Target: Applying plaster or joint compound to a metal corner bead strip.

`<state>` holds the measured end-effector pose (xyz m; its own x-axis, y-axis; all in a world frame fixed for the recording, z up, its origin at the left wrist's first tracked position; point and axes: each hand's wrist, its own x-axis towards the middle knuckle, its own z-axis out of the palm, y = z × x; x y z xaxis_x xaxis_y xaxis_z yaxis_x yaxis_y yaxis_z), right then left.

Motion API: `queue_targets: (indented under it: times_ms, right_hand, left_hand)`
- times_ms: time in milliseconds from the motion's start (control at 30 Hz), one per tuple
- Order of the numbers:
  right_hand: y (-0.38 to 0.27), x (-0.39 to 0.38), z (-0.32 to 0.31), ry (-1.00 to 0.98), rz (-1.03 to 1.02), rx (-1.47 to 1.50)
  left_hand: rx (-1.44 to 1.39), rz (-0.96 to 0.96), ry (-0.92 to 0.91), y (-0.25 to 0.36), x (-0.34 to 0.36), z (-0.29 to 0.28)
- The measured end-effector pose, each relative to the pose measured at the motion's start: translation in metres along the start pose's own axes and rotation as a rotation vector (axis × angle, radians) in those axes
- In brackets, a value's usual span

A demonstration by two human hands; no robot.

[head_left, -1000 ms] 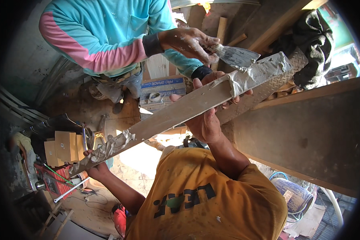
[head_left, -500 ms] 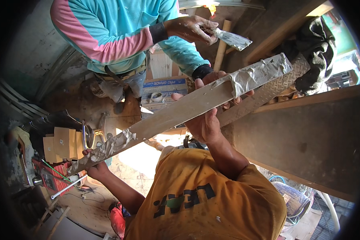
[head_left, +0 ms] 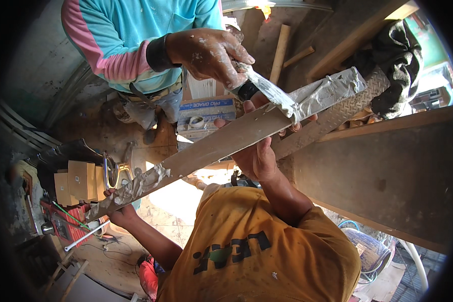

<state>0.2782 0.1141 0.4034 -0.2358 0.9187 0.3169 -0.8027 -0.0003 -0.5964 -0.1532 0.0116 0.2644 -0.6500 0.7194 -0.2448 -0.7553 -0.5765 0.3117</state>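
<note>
A long flat strip [head_left: 221,138] slants across the view from lower left to upper right, with wet grey putty [head_left: 332,94] smeared at both ends and a bare stretch between. My left hand [head_left: 123,214] is closed round its lower left end. Under the right-hand half, my right hand [head_left: 259,160] holds the strip from beneath, with fingertips showing past its edge. A co-worker's hand [head_left: 209,54] presses a putty knife [head_left: 272,91] to the putty near the upper end. The co-worker's other hand is mostly hidden behind the strip.
A ridged metal plank [head_left: 337,118] lies behind the strip's right end, beside a large wooden panel [head_left: 377,176]. A tape roll [head_left: 197,122] sits on a blue-and-grey box. Cardboard boxes [head_left: 80,181] stand at left, a bucket [head_left: 367,249] at lower right.
The co-worker's putty knife has come down and left onto the strip, where the putty's inner edge is now pressed. My hands and the strip have barely moved.
</note>
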Motion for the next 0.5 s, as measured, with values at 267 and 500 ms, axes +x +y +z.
queue_targets:
  times_ms: [267, 500]
  right_hand:
    - [0.0019, -0.008, -0.0066, -0.013, 0.036, -0.054]
    - [-0.0009, -0.0071, -0.0081, -0.037, 0.049, -0.013]
  left_hand:
    - [0.001, -0.017, -0.053, -0.0001, -0.004, 0.0015]
    - [0.007, 0.006, -0.001, -0.003, -0.0048, 0.0018]
